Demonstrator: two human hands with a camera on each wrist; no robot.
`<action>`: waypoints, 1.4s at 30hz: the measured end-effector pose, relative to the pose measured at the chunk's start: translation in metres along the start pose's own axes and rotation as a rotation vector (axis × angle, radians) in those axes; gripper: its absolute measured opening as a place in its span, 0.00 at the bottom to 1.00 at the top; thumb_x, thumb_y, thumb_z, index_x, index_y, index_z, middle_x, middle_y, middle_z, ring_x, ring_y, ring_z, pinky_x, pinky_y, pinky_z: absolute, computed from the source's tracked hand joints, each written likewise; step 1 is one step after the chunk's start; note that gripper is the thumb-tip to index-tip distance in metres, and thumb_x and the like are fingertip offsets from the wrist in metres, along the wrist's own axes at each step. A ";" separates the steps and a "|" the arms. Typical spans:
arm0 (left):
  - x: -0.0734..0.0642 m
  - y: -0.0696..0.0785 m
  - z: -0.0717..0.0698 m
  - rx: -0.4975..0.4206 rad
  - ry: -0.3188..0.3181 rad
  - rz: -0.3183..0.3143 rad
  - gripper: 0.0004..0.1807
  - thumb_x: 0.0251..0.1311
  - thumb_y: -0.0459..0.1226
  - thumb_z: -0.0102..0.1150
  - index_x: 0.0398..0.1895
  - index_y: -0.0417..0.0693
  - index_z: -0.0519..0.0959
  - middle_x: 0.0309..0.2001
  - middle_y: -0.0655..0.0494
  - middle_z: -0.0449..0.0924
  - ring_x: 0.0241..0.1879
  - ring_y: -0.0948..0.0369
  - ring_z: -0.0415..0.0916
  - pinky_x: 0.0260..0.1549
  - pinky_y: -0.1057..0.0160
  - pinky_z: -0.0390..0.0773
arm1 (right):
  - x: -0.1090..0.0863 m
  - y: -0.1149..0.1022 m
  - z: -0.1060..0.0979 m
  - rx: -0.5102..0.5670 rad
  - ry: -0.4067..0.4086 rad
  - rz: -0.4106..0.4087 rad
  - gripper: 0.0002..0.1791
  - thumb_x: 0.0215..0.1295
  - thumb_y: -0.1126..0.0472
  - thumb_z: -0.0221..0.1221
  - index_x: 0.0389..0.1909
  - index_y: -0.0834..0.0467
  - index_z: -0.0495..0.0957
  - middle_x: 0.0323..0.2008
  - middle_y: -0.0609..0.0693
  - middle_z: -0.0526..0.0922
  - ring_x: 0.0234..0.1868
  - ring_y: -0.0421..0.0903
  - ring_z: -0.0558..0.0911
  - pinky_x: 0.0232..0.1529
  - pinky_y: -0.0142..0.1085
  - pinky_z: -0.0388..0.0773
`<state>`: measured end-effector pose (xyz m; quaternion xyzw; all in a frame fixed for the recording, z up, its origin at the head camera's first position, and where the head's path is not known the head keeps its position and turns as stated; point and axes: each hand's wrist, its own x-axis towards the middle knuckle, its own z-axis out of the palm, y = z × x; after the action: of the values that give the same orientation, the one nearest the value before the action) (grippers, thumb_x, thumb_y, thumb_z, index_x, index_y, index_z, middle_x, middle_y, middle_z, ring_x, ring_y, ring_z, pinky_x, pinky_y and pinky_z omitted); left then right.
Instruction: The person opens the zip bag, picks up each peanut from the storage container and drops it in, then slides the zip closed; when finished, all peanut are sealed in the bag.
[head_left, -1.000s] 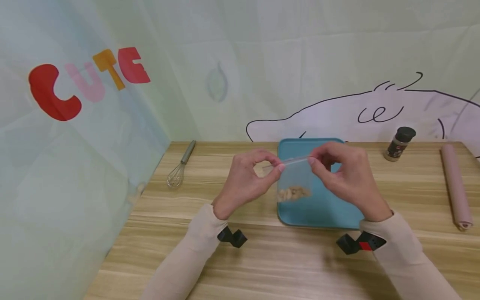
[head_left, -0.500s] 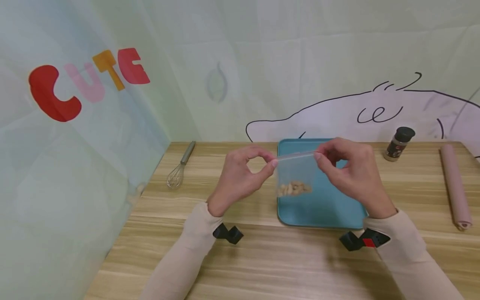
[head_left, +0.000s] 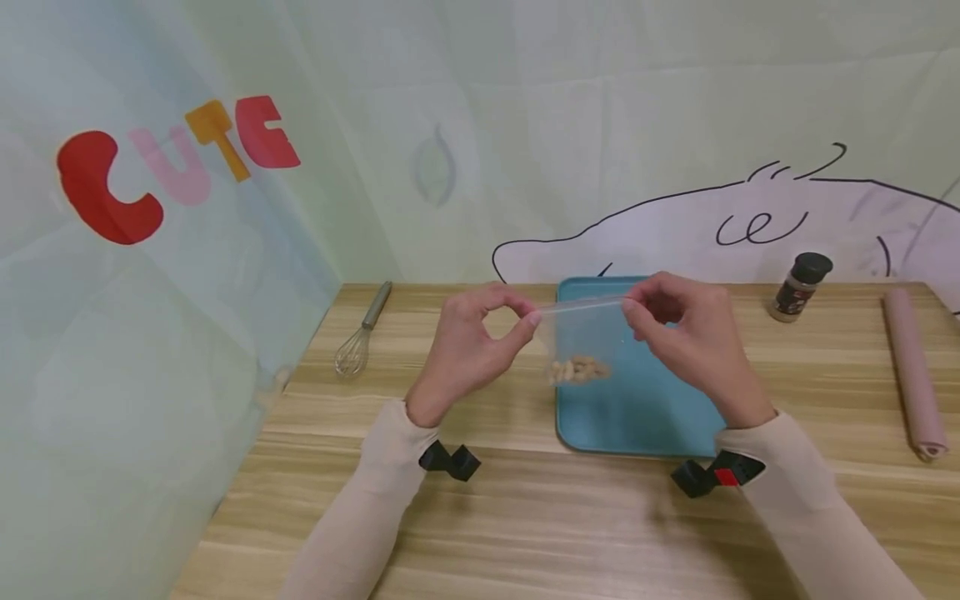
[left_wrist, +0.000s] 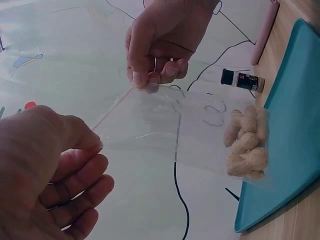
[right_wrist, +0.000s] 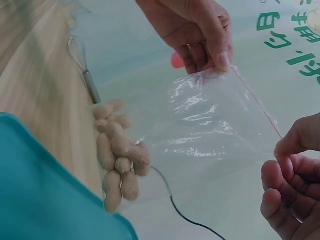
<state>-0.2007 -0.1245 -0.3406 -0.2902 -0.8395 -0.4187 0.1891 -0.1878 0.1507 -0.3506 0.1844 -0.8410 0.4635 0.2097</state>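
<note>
A clear zip bag [right_wrist: 200, 120] with a thin red line along its top edge hangs between the two hands. Several unshelled peanuts [left_wrist: 246, 142] lie in its bottom. My left hand [head_left: 472, 342] pinches one top corner between thumb and index finger. At the opposite corner my right hand [head_left: 686, 342] pinches the edge with thumb and fingertips. Stretched straight, the top edge appears closed, though the wrist views do not fully settle that. Behind and below the bag lies a blue tray [head_left: 637, 425], with the bag held above its left part.
On the wooden table [head_left: 540, 525], a whisk [head_left: 360, 333] lies at the left. A black-capped seasoning jar [head_left: 801, 287] stands at the back right. Further right is a rolled pink mat [head_left: 913, 375]. A printed cloth [head_left: 450, 167] hangs behind the table.
Both hands stay on the bag's top edge. The left hand has shifted left and slightly up; the right moved right, then a little back left. The bag rose and its top edge is spread wider.
</note>
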 end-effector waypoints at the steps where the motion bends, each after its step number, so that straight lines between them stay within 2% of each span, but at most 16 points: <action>1: -0.001 -0.001 -0.002 0.011 -0.002 -0.014 0.04 0.69 0.36 0.69 0.39 0.44 0.90 0.38 0.52 0.92 0.44 0.56 0.88 0.55 0.54 0.84 | 0.002 0.001 0.003 0.016 -0.020 0.029 0.06 0.74 0.59 0.66 0.40 0.58 0.86 0.27 0.52 0.86 0.24 0.39 0.81 0.23 0.29 0.74; 5: -0.005 -0.006 -0.010 0.052 -0.019 -0.072 0.04 0.69 0.37 0.69 0.40 0.46 0.89 0.38 0.52 0.91 0.43 0.54 0.88 0.52 0.53 0.83 | 0.008 0.004 0.014 0.046 -0.095 0.089 0.07 0.76 0.58 0.65 0.42 0.58 0.86 0.28 0.53 0.84 0.25 0.44 0.81 0.24 0.32 0.76; 10: -0.017 -0.015 -0.024 0.091 -0.064 -0.134 0.04 0.70 0.39 0.68 0.40 0.48 0.88 0.38 0.54 0.90 0.43 0.56 0.86 0.51 0.56 0.81 | 0.014 0.004 0.027 0.077 -0.181 0.087 0.06 0.76 0.58 0.65 0.42 0.56 0.87 0.28 0.52 0.84 0.25 0.44 0.80 0.26 0.33 0.78; 15: -0.028 -0.022 -0.040 0.126 -0.079 -0.161 0.04 0.70 0.40 0.69 0.37 0.50 0.88 0.37 0.55 0.91 0.40 0.58 0.86 0.50 0.55 0.80 | 0.016 -0.001 0.040 0.118 -0.294 0.097 0.05 0.74 0.59 0.66 0.40 0.55 0.88 0.29 0.52 0.86 0.26 0.45 0.82 0.26 0.34 0.77; 19: -0.031 -0.031 -0.042 0.128 -0.104 -0.219 0.05 0.71 0.40 0.68 0.38 0.49 0.88 0.37 0.53 0.91 0.41 0.57 0.86 0.50 0.51 0.82 | 0.017 -0.003 0.048 0.137 -0.376 0.184 0.07 0.74 0.58 0.65 0.40 0.57 0.88 0.27 0.52 0.85 0.27 0.48 0.83 0.27 0.35 0.76; 22: -0.024 -0.046 -0.037 0.122 -0.131 -0.283 0.07 0.71 0.40 0.67 0.39 0.47 0.88 0.38 0.51 0.91 0.42 0.54 0.87 0.50 0.49 0.84 | 0.025 0.001 0.057 0.118 -0.398 0.291 0.09 0.75 0.56 0.64 0.43 0.58 0.88 0.25 0.50 0.84 0.27 0.49 0.83 0.28 0.35 0.76; 25: -0.014 -0.067 -0.025 0.108 -0.148 -0.353 0.08 0.71 0.40 0.66 0.40 0.45 0.89 0.39 0.48 0.91 0.41 0.52 0.86 0.46 0.54 0.83 | 0.036 0.014 0.070 0.086 -0.384 0.385 0.12 0.75 0.55 0.63 0.45 0.58 0.88 0.28 0.52 0.86 0.30 0.52 0.84 0.31 0.35 0.77; 28: -0.007 -0.089 -0.011 0.102 -0.151 -0.410 0.09 0.72 0.40 0.66 0.42 0.43 0.89 0.40 0.46 0.91 0.41 0.51 0.86 0.43 0.60 0.81 | 0.045 0.029 0.084 0.056 -0.363 0.446 0.13 0.76 0.54 0.62 0.48 0.58 0.88 0.33 0.57 0.89 0.32 0.52 0.85 0.34 0.37 0.78; 32: -0.002 -0.111 0.003 0.110 -0.146 -0.481 0.10 0.73 0.40 0.65 0.44 0.41 0.88 0.43 0.44 0.90 0.44 0.51 0.85 0.46 0.59 0.80 | 0.051 0.046 0.102 0.033 -0.334 0.485 0.14 0.76 0.54 0.62 0.49 0.59 0.88 0.36 0.59 0.89 0.29 0.47 0.83 0.33 0.37 0.76; 36: 0.002 -0.125 0.012 0.111 -0.141 -0.533 0.11 0.72 0.38 0.64 0.45 0.39 0.88 0.44 0.42 0.89 0.45 0.51 0.83 0.49 0.56 0.80 | 0.057 0.059 0.117 0.000 -0.311 0.498 0.13 0.75 0.55 0.63 0.49 0.60 0.88 0.36 0.57 0.88 0.27 0.44 0.82 0.30 0.35 0.76; 42: 0.001 -0.136 0.024 0.137 -0.135 -0.578 0.08 0.69 0.36 0.66 0.43 0.40 0.88 0.44 0.42 0.89 0.45 0.51 0.84 0.48 0.56 0.82 | 0.061 0.069 0.132 -0.137 -0.326 0.486 0.14 0.74 0.56 0.63 0.47 0.62 0.89 0.41 0.58 0.89 0.34 0.47 0.79 0.31 0.34 0.72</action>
<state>-0.2912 -0.1706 -0.4344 -0.0533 -0.9242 -0.3774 0.0252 -0.2975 0.0654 -0.4306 0.0351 -0.9123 0.4067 -0.0329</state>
